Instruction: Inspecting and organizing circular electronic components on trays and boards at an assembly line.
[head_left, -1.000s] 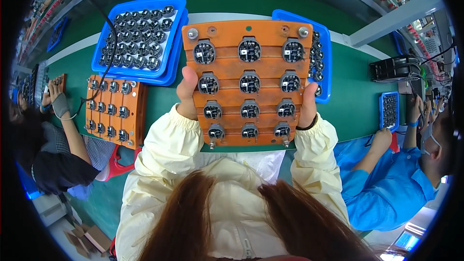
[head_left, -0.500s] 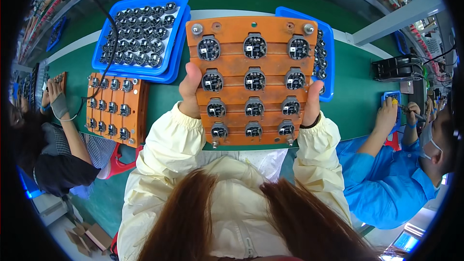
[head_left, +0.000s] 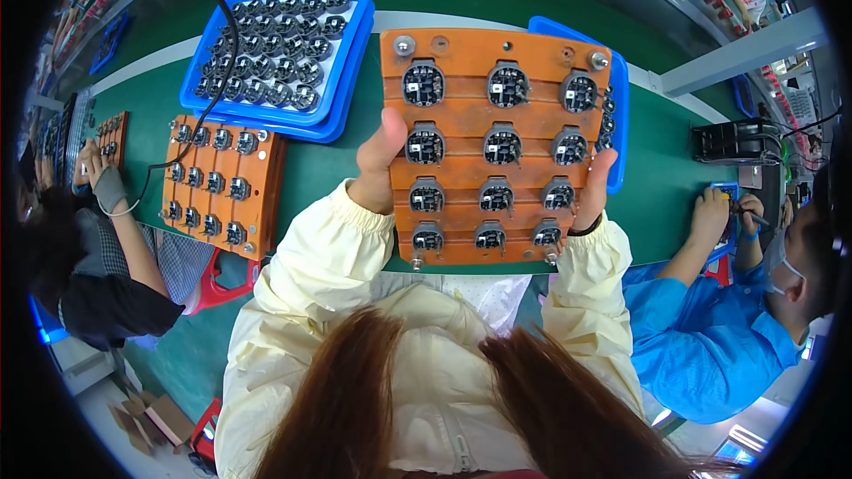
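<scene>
Between my hands I hold up an orange fixture board (head_left: 457,115), tilted with its face toward me. Rows of round black electronic parts (head_left: 503,144) sit in its slots, and metal pins stick out at its corners. My left hand (head_left: 380,160) is closed on the left edge, thumb up along the side. My right hand (head_left: 593,191) grips the right edge lower down in the same way. The other fingers of both hands are hidden behind the board.
Stacked blue trays (head_left: 355,62) of round black parts stand at the far left, with a black cable crossing them. Another orange board (head_left: 213,186) lies nearer on the left. A blue tray (head_left: 619,124) is partly behind my board. Co-workers sit left (head_left: 133,239) and right (head_left: 710,328).
The board in my hands has shifted to the right in view and turned slightly clockwise. My grip on both edges stays the same. The surroundings have shifted slightly in the picture.
</scene>
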Tool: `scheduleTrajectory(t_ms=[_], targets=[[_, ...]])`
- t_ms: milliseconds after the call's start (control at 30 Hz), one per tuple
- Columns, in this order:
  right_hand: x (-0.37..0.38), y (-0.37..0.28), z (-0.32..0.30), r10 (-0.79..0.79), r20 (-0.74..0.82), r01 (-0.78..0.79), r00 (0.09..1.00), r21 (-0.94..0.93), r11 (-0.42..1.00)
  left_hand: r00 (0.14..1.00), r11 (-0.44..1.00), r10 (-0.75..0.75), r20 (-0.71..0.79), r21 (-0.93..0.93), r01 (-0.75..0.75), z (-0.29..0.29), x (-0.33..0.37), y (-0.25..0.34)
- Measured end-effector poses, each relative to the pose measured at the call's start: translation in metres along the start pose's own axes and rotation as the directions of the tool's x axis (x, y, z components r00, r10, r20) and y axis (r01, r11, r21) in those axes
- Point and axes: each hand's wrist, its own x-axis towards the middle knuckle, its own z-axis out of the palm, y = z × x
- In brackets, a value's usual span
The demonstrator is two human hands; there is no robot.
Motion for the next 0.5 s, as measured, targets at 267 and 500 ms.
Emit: scheduleTrajectory(t_ms=[267, 500], targets=[[-0.003, 0.005, -0.007, -0.029, -0.033, 0.03, 0.999, 0.034, 0.999, 0.999, 1.0, -0.016, 0.042, 0.026, 0.015, 0.001, 0.002, 0.002], [-0.002, 0.011, -0.012, -0.069, -0.085, 0.076, 0.994, 0.082, 0.994, 0.999, 0.999, 0.005, 0.049, 0.052, -0.007, 0.003, 0.003, 0.003]])
